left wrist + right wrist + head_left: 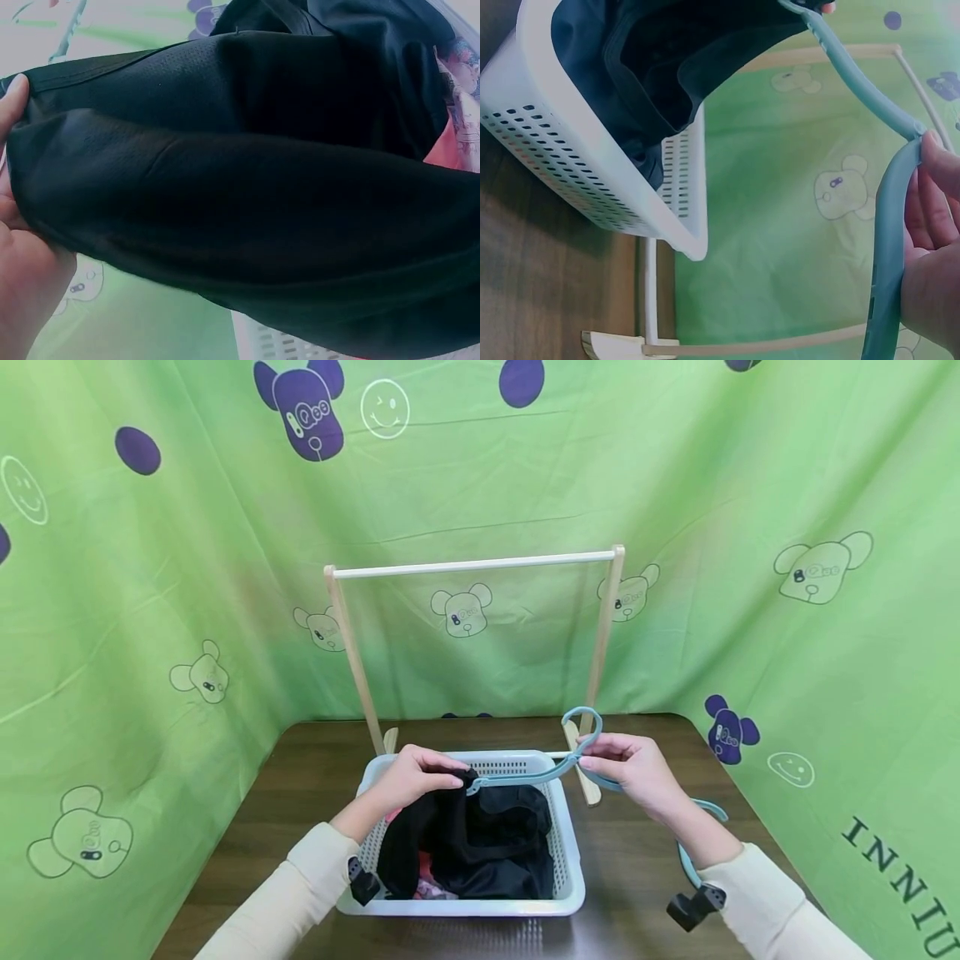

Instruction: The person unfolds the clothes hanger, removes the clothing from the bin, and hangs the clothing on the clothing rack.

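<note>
My left hand (418,777) pinches the edge of a black garment (495,852), which hangs down into a white basket (576,868). In the left wrist view the garment's cloth (225,187) spreads broadly from that hand (30,277). A light blue clothes hanger (525,777) is held at the base of its hook by my right hand (626,768). One end of the hanger reaches the cloth at my left fingertips; how far it goes inside is hidden. The right wrist view shows the hanger's other arm (889,262) sloping down beside my right hand (937,217).
Behind the basket stands a wooden rack with a white bar (472,565). Another light blue hanger (708,810) lies on the brown table (630,877), partly under the right forearm. Pink and patterned cloth (431,885) shows beneath the black garment. A green printed curtain (465,485) surrounds the table.
</note>
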### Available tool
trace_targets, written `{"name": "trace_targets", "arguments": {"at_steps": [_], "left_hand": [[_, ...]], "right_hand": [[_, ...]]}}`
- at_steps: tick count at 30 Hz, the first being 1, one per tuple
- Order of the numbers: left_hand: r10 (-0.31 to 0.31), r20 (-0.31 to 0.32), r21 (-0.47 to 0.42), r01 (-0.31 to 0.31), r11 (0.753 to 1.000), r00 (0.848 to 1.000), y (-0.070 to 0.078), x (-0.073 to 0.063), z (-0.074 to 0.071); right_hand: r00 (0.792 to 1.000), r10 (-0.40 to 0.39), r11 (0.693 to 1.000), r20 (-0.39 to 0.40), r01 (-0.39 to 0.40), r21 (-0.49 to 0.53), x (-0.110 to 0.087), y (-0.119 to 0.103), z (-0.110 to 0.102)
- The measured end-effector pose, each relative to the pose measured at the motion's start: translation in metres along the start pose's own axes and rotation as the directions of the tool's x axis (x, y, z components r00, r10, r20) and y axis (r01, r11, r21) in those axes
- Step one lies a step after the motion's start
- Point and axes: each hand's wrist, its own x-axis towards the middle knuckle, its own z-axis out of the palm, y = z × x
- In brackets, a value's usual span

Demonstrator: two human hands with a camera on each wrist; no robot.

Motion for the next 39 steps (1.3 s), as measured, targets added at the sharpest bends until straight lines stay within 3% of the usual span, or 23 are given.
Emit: {"name": "trace_targets", "arguments": {"at_steps": [6,13,18,27,34,39], "left_hand": [[-0.038,-0.001,-0.01,0.038,0.999,0.999,0.0,0.005,0.006],[0.01,-0.001,0.078,-0.01,0.997,1.0,0.001,0.012,0.013],[0.048,-0.008,0.092,-0.047,0.995,0.999,0.004,0.018,0.019],[0.057,-0.013,0.099,-0.055,0.994,0.998,0.007,0.026,0.026],[0.047,-0.069,0.134,-0.037,0.99,0.997,0.011,0.03,0.029],[0.012,-0.073,0.157,0.0,0.988,0.997,0.011,0.033,0.032]], "right_hand": [[1.0,0.004,1.0,-0.021,-0.004,-0.005,0.0,0.001,0.001],[0.999,-0.01,1.0,-0.05,0.008,-0.024,0.0,0.001,0.005],[0.998,-0.006,1.0,-0.067,0.006,-0.013,0.001,0.003,0.008],[0.996,-0.002,1.0,-0.091,0.001,-0.002,0.005,0.002,0.013],[0.995,0.011,1.0,-0.102,-0.01,0.014,0.006,-0.002,0.017],[0.995,0.03,1.0,-0.094,-0.03,0.001,0.007,-0.002,0.02]]}}
